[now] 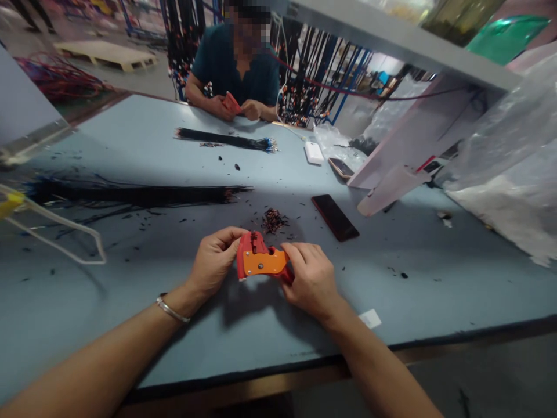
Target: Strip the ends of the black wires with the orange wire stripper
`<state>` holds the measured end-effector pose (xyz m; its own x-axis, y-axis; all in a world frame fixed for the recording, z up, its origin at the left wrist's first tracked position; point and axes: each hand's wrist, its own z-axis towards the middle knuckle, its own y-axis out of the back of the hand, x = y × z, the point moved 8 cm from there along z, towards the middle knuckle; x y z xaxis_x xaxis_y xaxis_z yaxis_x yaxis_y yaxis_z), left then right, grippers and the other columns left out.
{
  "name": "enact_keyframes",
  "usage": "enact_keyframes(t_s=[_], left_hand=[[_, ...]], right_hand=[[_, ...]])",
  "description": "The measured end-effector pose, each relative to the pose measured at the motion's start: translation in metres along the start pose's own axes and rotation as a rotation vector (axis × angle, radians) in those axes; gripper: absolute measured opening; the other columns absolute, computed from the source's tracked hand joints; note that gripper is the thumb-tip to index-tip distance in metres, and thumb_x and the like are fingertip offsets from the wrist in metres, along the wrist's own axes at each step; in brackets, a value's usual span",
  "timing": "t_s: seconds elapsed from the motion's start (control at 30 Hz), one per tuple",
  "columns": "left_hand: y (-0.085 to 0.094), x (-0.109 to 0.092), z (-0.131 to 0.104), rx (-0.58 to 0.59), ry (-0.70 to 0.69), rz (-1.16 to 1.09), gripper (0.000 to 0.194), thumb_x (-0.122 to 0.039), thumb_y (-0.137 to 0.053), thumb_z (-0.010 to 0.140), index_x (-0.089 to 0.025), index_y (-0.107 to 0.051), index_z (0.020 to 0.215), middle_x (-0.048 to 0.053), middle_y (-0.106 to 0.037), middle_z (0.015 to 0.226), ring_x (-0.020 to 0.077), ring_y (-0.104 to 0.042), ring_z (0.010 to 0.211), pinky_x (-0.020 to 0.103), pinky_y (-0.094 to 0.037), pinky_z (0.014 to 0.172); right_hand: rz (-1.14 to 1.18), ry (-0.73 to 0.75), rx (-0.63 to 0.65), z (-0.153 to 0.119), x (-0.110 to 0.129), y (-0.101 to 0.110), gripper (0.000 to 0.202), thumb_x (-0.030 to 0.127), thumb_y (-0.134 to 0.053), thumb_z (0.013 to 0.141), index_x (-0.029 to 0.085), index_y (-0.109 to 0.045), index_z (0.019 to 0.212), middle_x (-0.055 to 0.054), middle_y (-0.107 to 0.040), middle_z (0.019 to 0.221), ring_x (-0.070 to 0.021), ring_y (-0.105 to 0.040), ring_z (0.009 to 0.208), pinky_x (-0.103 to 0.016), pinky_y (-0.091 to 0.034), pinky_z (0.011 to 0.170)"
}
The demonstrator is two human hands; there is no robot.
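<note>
Right now, the wire stripper (266, 263) is held just above the table (195, 354), around the middle of its near edge, with a shadow on the surface below. It has a blunt red head with a dark fitting on top, and an orange side plate with a dark round screw in the middle and small shiny rivets toward the head. The right hand (311, 276) is wrapped around its red handles. The left hand (213, 261) has its fingers bent against the side of the head; whether they grip the head or a thin wire, I cannot tell. Just beyond the tool lies a heap of dark scraps (273, 221), with a phone (335, 217) to its right. A bundle of black wires (152, 196) stretches toward the table's left edge. At the far edge, a co-worker (235, 64) holds a red object (232, 103).
</note>
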<state>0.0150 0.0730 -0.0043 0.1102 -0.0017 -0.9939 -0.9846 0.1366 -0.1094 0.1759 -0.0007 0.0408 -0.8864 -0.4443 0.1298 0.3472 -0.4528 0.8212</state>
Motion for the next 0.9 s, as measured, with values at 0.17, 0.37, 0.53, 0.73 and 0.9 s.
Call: enact_keyframes(t_s=[0.17,0.37,0.53,0.73,0.9], left_hand=[[0.001,-0.005,0.001,-0.023,-0.062,0.055,0.024,-0.039,-0.072,0.076,-0.016,-0.071,0.079,0.002,-0.071,0.075,0.0135,-0.059,0.065,0.023,-0.047,0.062],[0.003,-0.026,-0.005,-0.066,-0.202,0.348,0.019,-0.033,-0.065,0.075,-0.017,-0.063,0.065,-0.004,-0.052,0.055,0.0101,-0.042,0.053,0.02,-0.034,0.05],[-0.002,-0.036,-0.011,-0.057,-0.209,0.452,0.019,-0.031,-0.06,0.072,-0.018,-0.057,0.059,-0.006,-0.041,0.049,0.009,-0.033,0.047,0.021,-0.027,0.045],[-0.01,-0.034,-0.013,0.012,-0.222,0.471,0.019,-0.03,-0.058,0.073,-0.019,-0.054,0.058,-0.006,-0.041,0.048,0.009,-0.034,0.046,0.021,-0.028,0.045],[-0.012,-0.027,-0.012,0.072,-0.143,0.33,0.021,-0.03,-0.057,0.076,-0.018,-0.055,0.058,-0.003,-0.05,0.055,0.0114,-0.044,0.054,0.023,-0.036,0.053]], right_hand=[[0.293,-0.143,0.072,0.001,-0.01,-0.003,0.039,0.023,-0.061,0.073,0.01,-0.061,0.11,-0.016,-0.069,0.1,-0.0298,-0.063,0.09,-0.044,-0.049,0.08],[1.565,-0.603,0.441,-0.011,0.005,-0.033,0.035,0.039,-0.063,0.082,0.016,-0.056,0.108,-0.006,-0.068,0.089,-0.0216,-0.068,0.078,-0.039,-0.055,0.074],[1.971,-0.778,0.521,-0.016,0.019,-0.049,0.037,0.036,-0.069,0.075,0.014,-0.058,0.103,-0.005,-0.069,0.082,-0.0199,-0.07,0.07,-0.035,-0.056,0.069],[1.967,-0.794,0.55,-0.018,0.021,-0.067,0.039,0.035,-0.072,0.072,0.014,-0.058,0.102,-0.003,-0.069,0.078,-0.0177,-0.07,0.065,-0.032,-0.057,0.065],[1.794,-0.751,0.539,-0.015,0.02,-0.066,0.038,0.036,-0.075,0.074,0.014,-0.057,0.1,-0.004,-0.068,0.079,-0.0169,-0.069,0.066,-0.031,-0.056,0.062]])
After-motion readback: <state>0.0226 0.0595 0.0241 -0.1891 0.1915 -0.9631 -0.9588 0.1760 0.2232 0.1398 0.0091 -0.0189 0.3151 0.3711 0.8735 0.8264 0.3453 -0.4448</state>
